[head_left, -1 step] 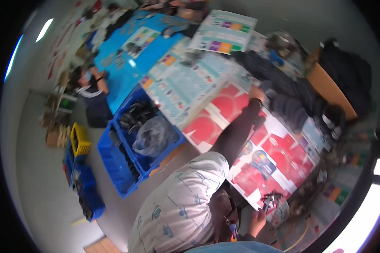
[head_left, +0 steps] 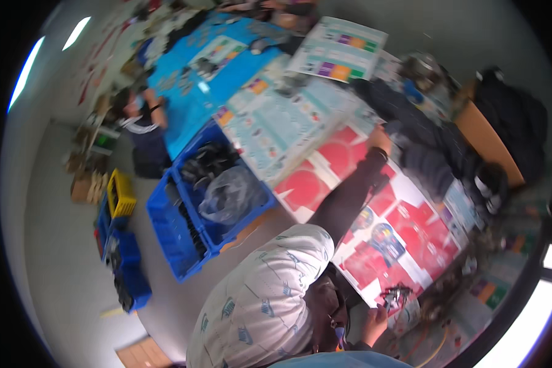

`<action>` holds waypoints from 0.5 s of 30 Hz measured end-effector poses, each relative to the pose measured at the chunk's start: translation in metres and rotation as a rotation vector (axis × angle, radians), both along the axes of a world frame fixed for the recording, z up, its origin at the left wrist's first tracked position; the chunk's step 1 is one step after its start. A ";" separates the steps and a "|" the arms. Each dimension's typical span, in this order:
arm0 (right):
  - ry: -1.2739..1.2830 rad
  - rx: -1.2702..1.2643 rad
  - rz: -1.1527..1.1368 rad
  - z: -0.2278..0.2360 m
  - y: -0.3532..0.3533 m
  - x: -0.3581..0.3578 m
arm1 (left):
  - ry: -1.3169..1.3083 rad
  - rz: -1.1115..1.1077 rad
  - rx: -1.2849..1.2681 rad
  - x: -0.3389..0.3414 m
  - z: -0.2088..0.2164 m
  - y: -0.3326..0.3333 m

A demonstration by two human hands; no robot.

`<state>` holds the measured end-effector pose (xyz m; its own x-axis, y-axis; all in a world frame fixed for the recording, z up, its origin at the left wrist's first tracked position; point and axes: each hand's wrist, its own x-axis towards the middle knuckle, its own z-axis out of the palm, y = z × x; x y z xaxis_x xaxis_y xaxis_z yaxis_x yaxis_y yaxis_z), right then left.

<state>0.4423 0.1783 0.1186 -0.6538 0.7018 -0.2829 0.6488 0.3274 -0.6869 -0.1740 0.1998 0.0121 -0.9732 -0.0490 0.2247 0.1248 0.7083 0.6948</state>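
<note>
My left hand [head_left: 380, 140] reaches far across the table, out of a dark sleeve. It is at the near edge of a row of dark, soft bundles [head_left: 420, 161], and blur hides how its fingers lie. Beneath that arm spreads a red and white printed sheet [head_left: 411, 227]. Low in view, my right hand [head_left: 374, 325] is at the sheet's near corner, its fingers drawn together. Just beyond its fingertips sits a small cluster of dark, metallic-looking pieces [head_left: 397, 297]. Whether the fingers grip one of them is too blurred to make out.
Left of the table stand blue crates [head_left: 176, 245] with dark items and a clear plastic bag [head_left: 230, 196]. A cardboard box [head_left: 487, 144] of dark goods is at the right. Another person [head_left: 142, 132] works at the blue-topped table [head_left: 187, 113].
The whole scene has slid a little to the right in the picture. Both hands keep nearly the same places against the table.
</note>
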 end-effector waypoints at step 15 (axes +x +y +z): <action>0.232 -1.428 0.264 0.017 -0.008 -0.154 | -0.389 -1.037 0.329 0.329 0.182 -0.237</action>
<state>0.2886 0.1702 0.1357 -0.8425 -0.2215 -0.4910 0.5115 -0.6148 -0.6004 0.1553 -0.0370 0.1943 -0.5804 0.8139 0.0256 0.2774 0.1681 0.9459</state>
